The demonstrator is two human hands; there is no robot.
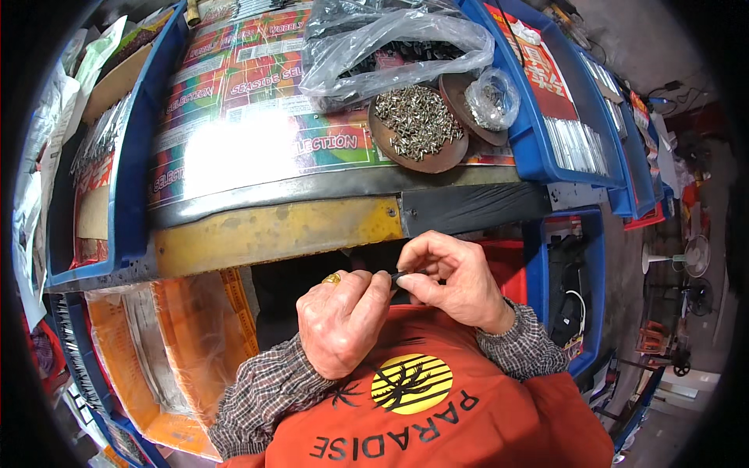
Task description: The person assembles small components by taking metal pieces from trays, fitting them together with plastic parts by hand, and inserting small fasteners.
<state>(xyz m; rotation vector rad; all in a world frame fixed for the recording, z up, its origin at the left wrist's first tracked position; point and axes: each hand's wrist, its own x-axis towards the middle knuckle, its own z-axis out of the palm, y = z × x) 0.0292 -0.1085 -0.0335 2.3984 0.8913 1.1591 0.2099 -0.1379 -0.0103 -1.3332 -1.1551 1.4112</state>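
Observation:
Close to my chest, both hands meet below the table's front edge. A small black piece [399, 276] shows between their fingertips; its kind is too small to make out. My left hand [343, 318], with a gold-coloured ring, is closed on one end of it, most of that end hidden by the fingers. The thumb and forefinger of my right hand [459, 282] pinch its other end. Beyond the hands, a shallow brown dish [421, 162] holds a heap of small shiny metal parts [416, 121] on the table.
A see-through plastic bag [402, 35] with dark pieces lies behind the dish. Beside it, a second brown dish [455, 92] carries a small plastic bag [493, 99]. Blue bins [129, 168] flank the table, the right one [538, 148] holding silvery strips. An orange plastic-lined container [168, 343] sits lower left.

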